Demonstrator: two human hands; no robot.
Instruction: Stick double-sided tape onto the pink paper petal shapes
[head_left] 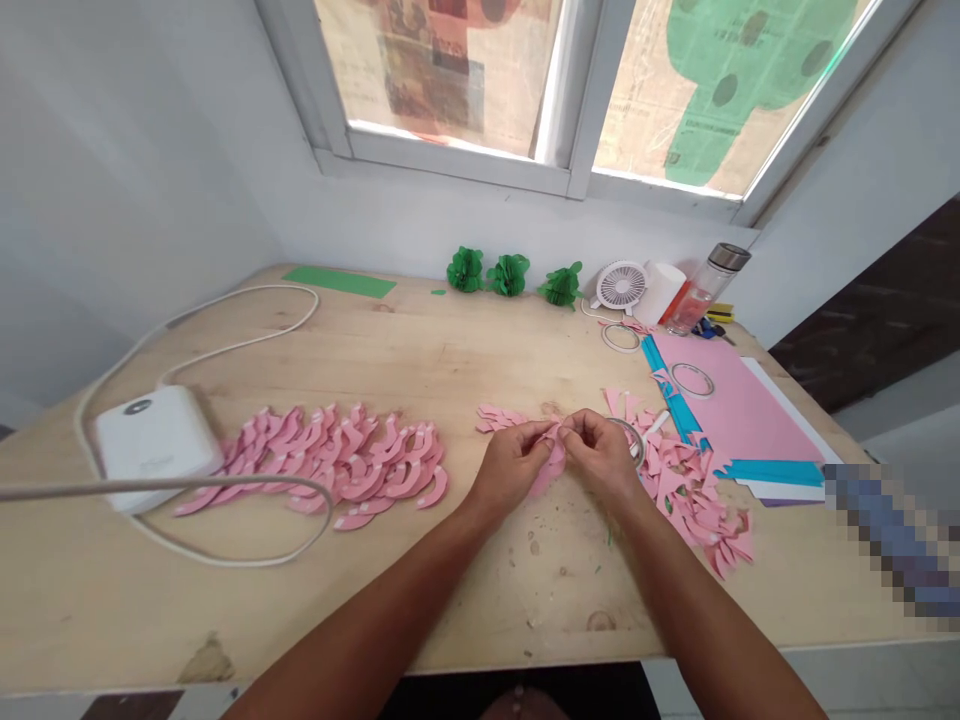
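Observation:
My left hand (516, 460) and my right hand (600, 450) meet over the middle of the table, fingertips pinched close together. Between them is a pink paper piece (551, 470), its lower part hanging below the fingers. My fingers hide the rest of its shape. Just beyond my left hand lie a few small pink paper pieces (499, 418). A heap of pink paper scraps (686, 490) lies beside my right hand, with a roll of tape (637, 440) partly behind that hand. Left of my hands, curved pink paper strips (360, 460) with small whitish patches lie in overlapping rows.
A white device (157, 440) with a looping cable (225, 560) sits at left. Three green paper shapes (506, 275) stand along the wall near a green sheet (341, 281). At right are a small fan (621, 287), a glass bottle (705, 290) and pink sheets (750, 400).

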